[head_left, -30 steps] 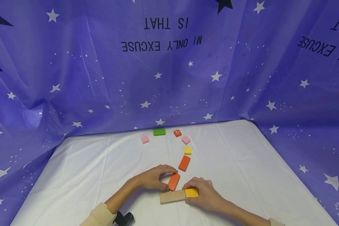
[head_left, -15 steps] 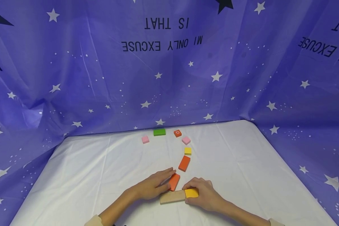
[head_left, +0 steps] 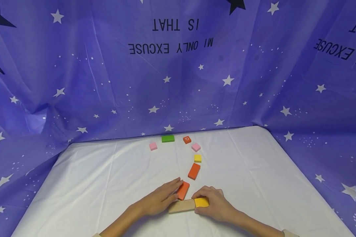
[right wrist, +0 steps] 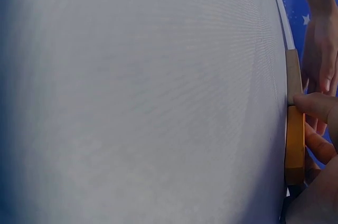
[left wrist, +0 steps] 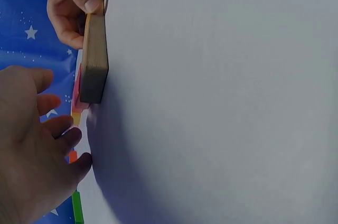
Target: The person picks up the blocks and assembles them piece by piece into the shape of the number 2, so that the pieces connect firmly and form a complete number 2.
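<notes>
In the head view my right hand (head_left: pixel 215 204) pinches an orange-yellow block (head_left: pixel 201 202), thumb at the near side and fingers at the far side. Its left end meets a plain wooden block (head_left: pixel 181 206), and both lie in one line on the cloth. My left hand (head_left: pixel 157 200) has its fingers extended along the left side of a red-orange block (head_left: pixel 183 190), which lies slantwise just behind the wooden one. Whether the fingertips touch it is hard to tell. The left wrist view shows the left hand (left wrist: pixel 31 139) with parted fingers and nothing in its grasp.
Beyond the hands, a second red-orange block (head_left: pixel 194 171), a yellow block (head_left: pixel 197 158), a pink block (head_left: pixel 195 147) and a red block with a ring mark (head_left: pixel 187 140) form a curve. A green block (head_left: pixel 167 139) and another pink block (head_left: pixel 153 146) lie farther left, near the starry curtain (head_left: pixel 178 82).
My left hand has straightened its fingers and turned flatter, moving slightly toward me beside the red-orange block. The right hand keeps its place on the orange-yellow block. The dark object under the left forearm is out of sight.
</notes>
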Demonstrator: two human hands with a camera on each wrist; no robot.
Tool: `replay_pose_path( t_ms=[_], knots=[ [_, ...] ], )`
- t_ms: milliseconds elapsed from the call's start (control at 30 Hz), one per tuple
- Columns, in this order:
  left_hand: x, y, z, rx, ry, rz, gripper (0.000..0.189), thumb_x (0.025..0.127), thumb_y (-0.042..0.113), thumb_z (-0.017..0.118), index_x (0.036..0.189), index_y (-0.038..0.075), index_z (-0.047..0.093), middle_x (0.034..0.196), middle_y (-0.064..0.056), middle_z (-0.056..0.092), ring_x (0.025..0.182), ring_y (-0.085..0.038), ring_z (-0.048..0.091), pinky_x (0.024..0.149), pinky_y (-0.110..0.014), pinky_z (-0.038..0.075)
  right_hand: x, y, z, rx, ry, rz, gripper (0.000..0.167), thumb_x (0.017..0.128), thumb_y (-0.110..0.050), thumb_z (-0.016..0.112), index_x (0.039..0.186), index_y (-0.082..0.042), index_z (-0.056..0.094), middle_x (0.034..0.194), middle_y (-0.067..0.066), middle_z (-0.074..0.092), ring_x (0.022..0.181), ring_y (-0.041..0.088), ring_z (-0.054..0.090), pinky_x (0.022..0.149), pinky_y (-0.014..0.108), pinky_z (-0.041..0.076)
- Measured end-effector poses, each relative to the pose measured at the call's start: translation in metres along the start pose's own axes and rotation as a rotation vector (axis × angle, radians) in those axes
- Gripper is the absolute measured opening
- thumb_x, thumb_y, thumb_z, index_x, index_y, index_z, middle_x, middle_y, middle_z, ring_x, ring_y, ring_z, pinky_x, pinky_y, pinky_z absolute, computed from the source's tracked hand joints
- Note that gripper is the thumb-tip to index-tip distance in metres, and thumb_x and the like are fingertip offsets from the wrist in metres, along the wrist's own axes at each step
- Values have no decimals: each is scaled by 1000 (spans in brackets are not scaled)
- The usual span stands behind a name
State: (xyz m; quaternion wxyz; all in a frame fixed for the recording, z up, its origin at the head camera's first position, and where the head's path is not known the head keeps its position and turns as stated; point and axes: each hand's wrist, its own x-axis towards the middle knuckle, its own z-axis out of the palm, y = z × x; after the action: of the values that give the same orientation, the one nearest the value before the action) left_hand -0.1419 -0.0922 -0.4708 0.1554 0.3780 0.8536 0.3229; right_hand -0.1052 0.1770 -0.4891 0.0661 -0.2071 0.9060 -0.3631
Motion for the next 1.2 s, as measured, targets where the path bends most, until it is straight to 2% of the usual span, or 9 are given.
replay_pose_path(
  t_ms=[100,233,400,533,667,867,1200],
  knots=[
    [-2,4,2,32,18,6,53,108,30,39,155,5,35,160,-13,31,145,-31,29,114,-53,27,-1,0,0,1,4,-1,26,79,-34,82,103,-33,70,102,-23,61,99,6,52,79,38,31],
    [-5,9,6,123,29,21,53,108,29,40,155,5,35,161,-11,30,146,-27,28,114,-51,27,-1,0,0,3,12,-11,27,79,-34,82,103,-33,70,102,-24,61,100,6,52,81,39,31],
    [-11,16,12,278,60,76,52,107,25,46,154,6,38,160,-7,32,146,-24,30,113,-51,30,-1,0,0,5,13,-10,27,79,-34,82,103,-33,70,102,-24,61,99,6,53,80,38,30],
    [-15,21,17,442,96,151,52,105,22,50,152,3,40,158,-10,36,144,-25,34,110,-50,36,-2,0,1,-1,21,-18,27,79,-34,82,103,-33,70,103,-24,61,99,6,53,80,38,31],
    [-16,23,22,557,125,187,52,104,21,52,152,3,41,156,-10,39,142,-23,37,108,-48,39,-2,1,2,-5,24,-18,28,78,-33,82,103,-32,70,102,-24,61,99,6,53,79,38,31],
    [-16,22,25,598,156,200,49,104,19,52,150,3,44,154,-9,42,140,-21,40,107,-45,41,0,1,1,-1,7,0,27,79,-35,82,103,-33,69,103,-23,61,100,7,53,79,38,30],
    [-19,22,29,647,128,219,49,102,19,57,147,1,48,153,-11,44,139,-22,42,107,-42,41,-1,1,1,-4,10,-10,28,79,-35,82,104,-33,69,103,-23,61,100,6,52,79,38,30]
  ],
)
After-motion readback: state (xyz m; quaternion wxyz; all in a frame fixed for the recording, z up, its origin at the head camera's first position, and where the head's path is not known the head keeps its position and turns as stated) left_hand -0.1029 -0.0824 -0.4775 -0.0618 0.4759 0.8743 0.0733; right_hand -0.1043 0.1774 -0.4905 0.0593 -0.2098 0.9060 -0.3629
